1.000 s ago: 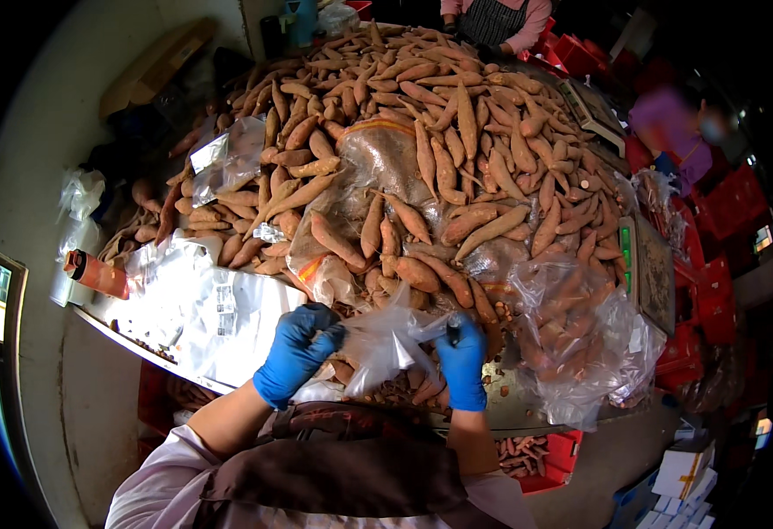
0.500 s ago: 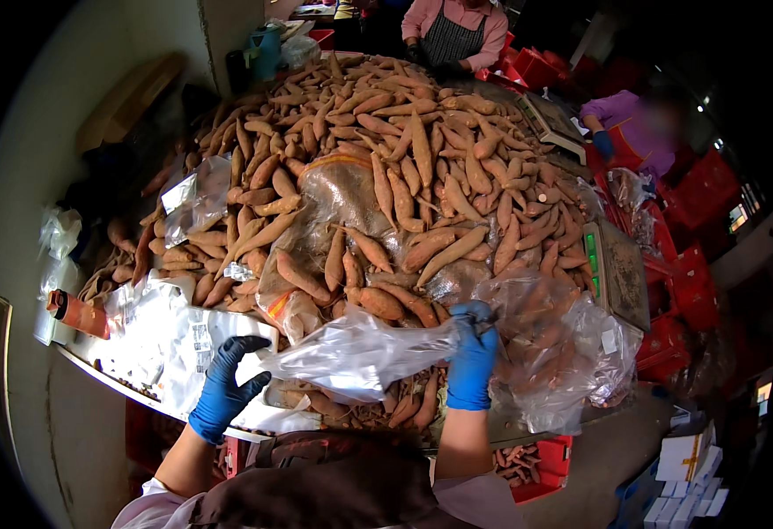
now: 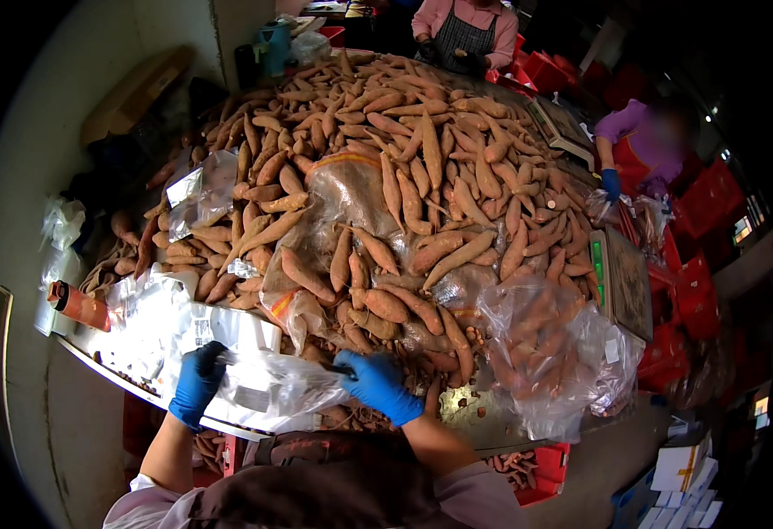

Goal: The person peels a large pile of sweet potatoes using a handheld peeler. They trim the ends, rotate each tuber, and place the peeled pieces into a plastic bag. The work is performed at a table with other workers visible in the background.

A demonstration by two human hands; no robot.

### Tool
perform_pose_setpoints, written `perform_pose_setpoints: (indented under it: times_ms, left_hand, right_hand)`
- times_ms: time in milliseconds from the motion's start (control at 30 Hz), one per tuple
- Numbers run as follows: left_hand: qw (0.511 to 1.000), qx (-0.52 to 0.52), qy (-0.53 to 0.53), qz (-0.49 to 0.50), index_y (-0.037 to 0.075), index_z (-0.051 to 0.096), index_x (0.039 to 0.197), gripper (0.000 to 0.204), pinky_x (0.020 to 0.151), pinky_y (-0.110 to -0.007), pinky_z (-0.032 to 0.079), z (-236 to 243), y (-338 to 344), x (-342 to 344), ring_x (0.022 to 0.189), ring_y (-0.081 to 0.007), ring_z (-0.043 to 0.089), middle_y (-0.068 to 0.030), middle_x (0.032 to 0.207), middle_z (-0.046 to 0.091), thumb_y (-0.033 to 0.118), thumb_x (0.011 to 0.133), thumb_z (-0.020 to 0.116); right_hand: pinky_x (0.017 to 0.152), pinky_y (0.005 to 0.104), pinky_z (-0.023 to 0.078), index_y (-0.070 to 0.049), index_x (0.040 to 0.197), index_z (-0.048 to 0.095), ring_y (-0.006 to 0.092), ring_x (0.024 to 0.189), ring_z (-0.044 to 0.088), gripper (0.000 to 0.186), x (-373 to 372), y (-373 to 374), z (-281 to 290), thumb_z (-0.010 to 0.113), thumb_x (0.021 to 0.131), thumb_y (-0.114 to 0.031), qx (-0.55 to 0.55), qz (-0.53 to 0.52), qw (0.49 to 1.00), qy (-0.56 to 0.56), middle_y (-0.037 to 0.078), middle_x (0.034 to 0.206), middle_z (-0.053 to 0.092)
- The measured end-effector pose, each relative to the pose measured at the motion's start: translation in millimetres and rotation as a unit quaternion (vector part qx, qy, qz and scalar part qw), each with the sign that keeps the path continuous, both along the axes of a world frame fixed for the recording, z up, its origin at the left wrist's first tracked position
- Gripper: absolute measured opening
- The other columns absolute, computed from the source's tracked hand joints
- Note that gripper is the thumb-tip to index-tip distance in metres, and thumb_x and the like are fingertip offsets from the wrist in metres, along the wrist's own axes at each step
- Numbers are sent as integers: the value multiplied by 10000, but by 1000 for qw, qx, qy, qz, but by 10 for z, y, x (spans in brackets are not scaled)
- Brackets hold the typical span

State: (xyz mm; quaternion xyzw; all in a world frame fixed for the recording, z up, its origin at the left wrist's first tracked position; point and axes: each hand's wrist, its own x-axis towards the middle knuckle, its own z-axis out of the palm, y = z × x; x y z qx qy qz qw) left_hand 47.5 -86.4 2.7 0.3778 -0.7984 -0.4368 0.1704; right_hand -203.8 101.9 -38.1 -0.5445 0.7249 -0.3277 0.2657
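A clear plastic bag (image 3: 281, 381) is stretched low over the front edge of the heap, between my two blue-gloved hands. My left hand (image 3: 198, 384) is closed on its left end, above the white plastic sheets (image 3: 153, 322). Fingers pinched together, my right hand (image 3: 379, 384) grips the bag's other end. Beyond both hands spreads a large heap of sweet potatoes (image 3: 385, 305), covering most of the table. To the right of my right hand lies a bigger clear bag (image 3: 541, 353) with sweet potatoes in or under it.
A scale (image 3: 620, 282) with a green display stands at the right edge, another scale (image 3: 561, 128) farther back. An orange-red bottle (image 3: 78, 306) lies at the left. Red crates (image 3: 695, 291) line the right side. Two co-workers (image 3: 470, 35) stand beyond the heap.
My left hand was open beside the bag and is now closed on its left end. My right hand has moved left and down with the bag, uncovering sweet potatoes and a bare table patch.
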Motion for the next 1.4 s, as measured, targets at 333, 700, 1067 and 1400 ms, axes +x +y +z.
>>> perform_pose_setpoints:
  times_ms: [333,700,1067,1400]
  left_hand:
    - [976,-86,13,-200,92,496,1253,605,943,-375,378,469,23,-194,1092,-304,489,-115,1191,534,112,691,717]
    - [996,33,79,-40,32,610,1103,274,825,-319,461,119,-39,-111,905,-230,619,-107,955,661,28,841,532]
    - [981,126,126,-75,8,612,1075,243,869,-319,444,415,-85,-443,951,-214,606,-117,992,651,153,898,529]
    - [854,392,256,-228,82,135,1437,664,1060,-347,275,407,214,-1648,1290,-217,337,-116,1431,299,163,907,527]
  right_hand:
    - [635,274,439,-14,922,552,150,654,528,253,515,-327,-358,677,798,-197,-54,90,942,-318,62,693,536]
    - [782,337,473,5,1025,546,232,896,568,230,-2509,-1258,256,512,908,-191,-260,-334,903,-78,111,978,599]
    - [741,367,466,54,1121,480,283,823,588,407,-2511,-1488,595,531,890,-278,-105,-344,932,-38,170,948,614]
    - [465,211,372,-35,1011,578,75,553,474,387,-636,-121,411,660,819,-360,-137,-196,791,-563,4,713,537]
